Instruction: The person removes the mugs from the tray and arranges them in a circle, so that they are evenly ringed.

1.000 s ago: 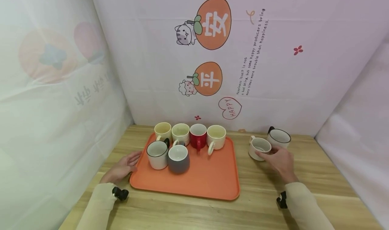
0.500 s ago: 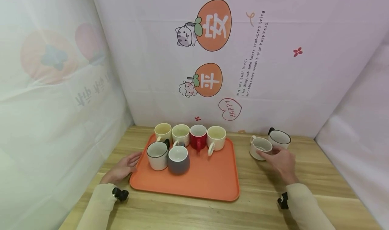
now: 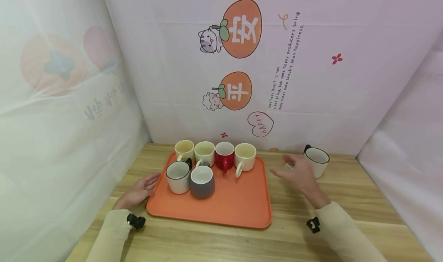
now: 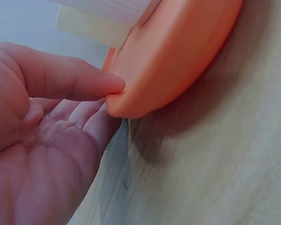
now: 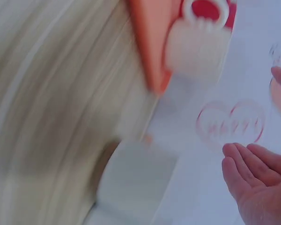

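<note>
My left hand (image 3: 136, 191) pinches the left edge of an orange tray (image 3: 235, 204); in the left wrist view the thumb (image 4: 100, 84) lies on the rim and fingers are below it. My right hand (image 3: 301, 177) is raised over the right of the table, holding nothing, fingers extended and thumb apart. Beneath it, a small white cup (image 5: 136, 183) is mostly hidden in the head view. Just behind stands a white mug (image 3: 320, 170) with a black rim and black handle.
On the tray's back row stand a yellow mug (image 3: 184, 148), two cream mugs, and a red mug (image 3: 223, 160). In front are a black-rimmed white mug (image 3: 179, 185) and a grey mug (image 3: 202, 189). Printed white cloth (image 3: 194, 120) walls the wooden table (image 3: 194, 242).
My right hand has let go of the small white cup, risen and shifted left. The left hand stays on the tray edge, and the mugs on the tray keep their places.
</note>
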Action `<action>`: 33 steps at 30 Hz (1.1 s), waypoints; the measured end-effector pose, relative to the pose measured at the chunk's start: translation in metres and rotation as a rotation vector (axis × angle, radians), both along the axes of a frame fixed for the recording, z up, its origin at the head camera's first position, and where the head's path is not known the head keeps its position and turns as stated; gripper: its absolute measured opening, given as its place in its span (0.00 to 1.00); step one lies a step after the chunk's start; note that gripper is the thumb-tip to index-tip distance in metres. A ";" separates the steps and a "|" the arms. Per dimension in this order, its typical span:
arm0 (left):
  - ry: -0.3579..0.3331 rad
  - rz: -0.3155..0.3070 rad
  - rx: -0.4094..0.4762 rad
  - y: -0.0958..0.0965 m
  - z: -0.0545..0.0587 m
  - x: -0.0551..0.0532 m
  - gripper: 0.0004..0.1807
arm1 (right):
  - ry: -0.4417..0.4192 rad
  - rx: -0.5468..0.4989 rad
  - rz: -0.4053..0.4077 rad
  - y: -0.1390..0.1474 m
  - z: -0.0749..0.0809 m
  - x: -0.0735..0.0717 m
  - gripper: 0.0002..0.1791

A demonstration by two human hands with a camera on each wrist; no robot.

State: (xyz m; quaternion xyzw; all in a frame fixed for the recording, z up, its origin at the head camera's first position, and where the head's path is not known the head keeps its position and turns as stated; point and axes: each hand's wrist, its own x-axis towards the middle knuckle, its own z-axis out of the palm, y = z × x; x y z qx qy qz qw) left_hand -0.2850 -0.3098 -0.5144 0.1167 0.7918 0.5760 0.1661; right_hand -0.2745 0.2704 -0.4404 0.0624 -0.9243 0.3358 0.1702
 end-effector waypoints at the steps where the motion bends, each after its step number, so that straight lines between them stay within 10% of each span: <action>1: -0.001 0.000 -0.003 0.000 0.000 0.000 0.48 | -0.001 -0.005 0.035 -0.009 0.001 -0.001 0.43; 16: 0.004 0.014 -0.005 0.000 -0.001 -0.001 0.47 | -0.074 -0.010 0.345 -0.137 -0.001 -0.012 0.42; 33: 0.003 0.003 0.017 -0.001 -0.002 -0.001 0.47 | -0.118 -0.054 0.409 -0.208 -0.046 -0.015 0.46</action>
